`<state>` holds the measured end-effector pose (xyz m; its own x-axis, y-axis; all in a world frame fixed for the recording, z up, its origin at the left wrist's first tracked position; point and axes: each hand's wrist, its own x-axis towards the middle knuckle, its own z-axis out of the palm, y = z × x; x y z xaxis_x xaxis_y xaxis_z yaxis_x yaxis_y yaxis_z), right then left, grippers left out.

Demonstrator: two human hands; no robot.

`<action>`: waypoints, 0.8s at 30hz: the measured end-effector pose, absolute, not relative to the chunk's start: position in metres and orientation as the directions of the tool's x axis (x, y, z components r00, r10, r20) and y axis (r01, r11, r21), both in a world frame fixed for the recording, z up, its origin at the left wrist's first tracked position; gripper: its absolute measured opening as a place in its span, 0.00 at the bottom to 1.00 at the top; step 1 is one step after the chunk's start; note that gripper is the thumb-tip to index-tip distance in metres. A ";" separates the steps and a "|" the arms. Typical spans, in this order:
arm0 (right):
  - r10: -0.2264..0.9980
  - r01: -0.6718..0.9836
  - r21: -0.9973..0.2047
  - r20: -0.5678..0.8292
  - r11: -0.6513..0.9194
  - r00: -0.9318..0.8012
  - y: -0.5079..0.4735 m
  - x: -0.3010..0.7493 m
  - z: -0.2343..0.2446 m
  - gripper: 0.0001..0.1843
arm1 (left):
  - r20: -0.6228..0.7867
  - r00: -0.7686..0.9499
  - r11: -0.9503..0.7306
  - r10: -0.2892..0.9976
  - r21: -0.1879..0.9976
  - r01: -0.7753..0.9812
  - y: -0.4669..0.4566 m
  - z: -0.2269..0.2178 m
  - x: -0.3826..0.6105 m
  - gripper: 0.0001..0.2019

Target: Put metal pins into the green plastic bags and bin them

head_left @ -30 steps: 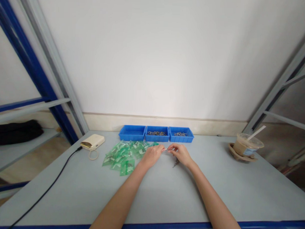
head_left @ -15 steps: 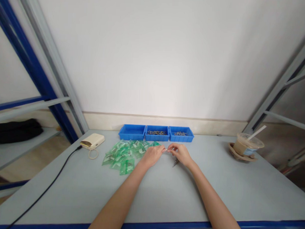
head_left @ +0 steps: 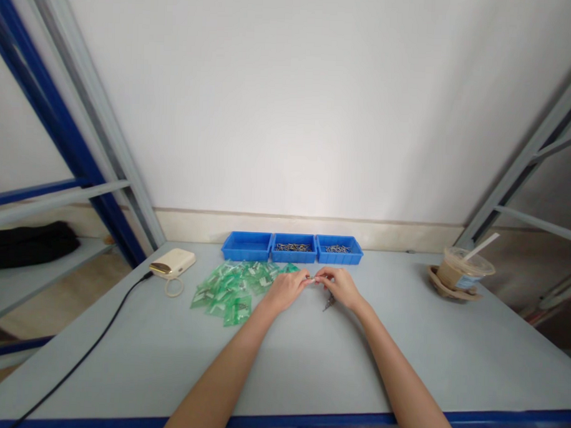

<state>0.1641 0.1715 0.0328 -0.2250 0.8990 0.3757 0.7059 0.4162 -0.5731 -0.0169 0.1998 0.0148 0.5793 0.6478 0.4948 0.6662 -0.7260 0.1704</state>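
My left hand [head_left: 286, 290] and my right hand [head_left: 341, 287] meet at mid-table, fingertips pinched together. Between them is a small slender piece [head_left: 312, 278], pale with a metallic glint; its exact kind is too small to make out. Both hands are closed on it, one at each end. Under my right hand lies a little pile of dark metal screw-like parts [head_left: 329, 303], partly hidden by the palm. Just left of my left hand spreads a heap of green-tinted clear plastic bags [head_left: 238, 287], several with small parts inside.
Three blue bins, left [head_left: 246, 255], middle [head_left: 294, 257] and right [head_left: 340, 258], line the back; the middle and right ones hold small metal pieces. A cream device [head_left: 178, 260] with a black cable [head_left: 108, 329] lies left. A lidded cup [head_left: 461, 270] sits in a cardboard holder at right.
The fingertips have drawn slightly closer around the small piece, and a metallic glint now shows on it. Everything else stays in place.
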 end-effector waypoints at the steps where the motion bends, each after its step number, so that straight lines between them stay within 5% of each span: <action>1: 0.900 0.705 -0.576 0.371 0.415 -0.227 0.171 0.164 0.033 0.13 | 0.493 0.581 -0.727 0.648 0.173 0.664 0.200 0.015 -0.017 0.13; 24: 0.902 0.705 -0.572 0.351 0.420 -0.253 0.171 0.165 0.033 0.12 | 0.481 0.603 -0.722 0.636 0.096 0.685 0.200 0.013 -0.016 0.18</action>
